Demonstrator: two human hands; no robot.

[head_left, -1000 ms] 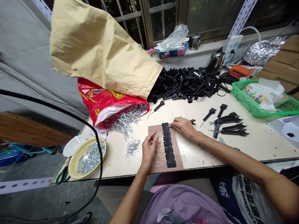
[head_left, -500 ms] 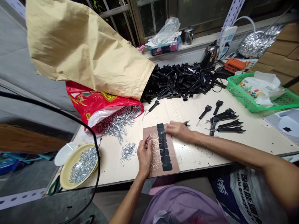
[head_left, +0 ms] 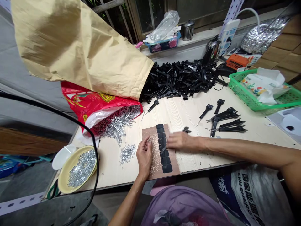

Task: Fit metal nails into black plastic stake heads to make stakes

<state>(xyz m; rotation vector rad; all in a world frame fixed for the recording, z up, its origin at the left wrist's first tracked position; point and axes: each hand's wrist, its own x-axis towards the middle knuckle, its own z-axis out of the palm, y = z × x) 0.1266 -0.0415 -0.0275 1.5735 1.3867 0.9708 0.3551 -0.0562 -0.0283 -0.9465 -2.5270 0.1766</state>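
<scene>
A column of black rounded rectangular pads (head_left: 164, 153) lies on a brown board (head_left: 175, 160) near the table's front edge. Small pale specks (head_left: 155, 157) are scattered over the board left of the pads. My left hand (head_left: 144, 158) rests at the board's left side, thumb and fingers curled together; anything between them is too small to make out. At the right edge of the column is my right hand (head_left: 182, 142), its fingertips blurred by motion beside the middle pads. Its grip is unclear. Just behind that hand lies a small black forked piece (head_left: 187, 129).
Several black tool-like pieces with forked ends (head_left: 231, 123) lie to the right. Behind are a large black pile (head_left: 178, 78), a tan sack (head_left: 82, 47) and a red bag (head_left: 94, 103) spilling metal pins (head_left: 117, 125). Small metal parts (head_left: 127, 153) lie left, beside a yellow bowl (head_left: 62, 179).
My right hand has moved down along the pad column, toward the table's front edge. My left hand keeps nearly the same place and curl. The camera view has shifted slightly.
</scene>
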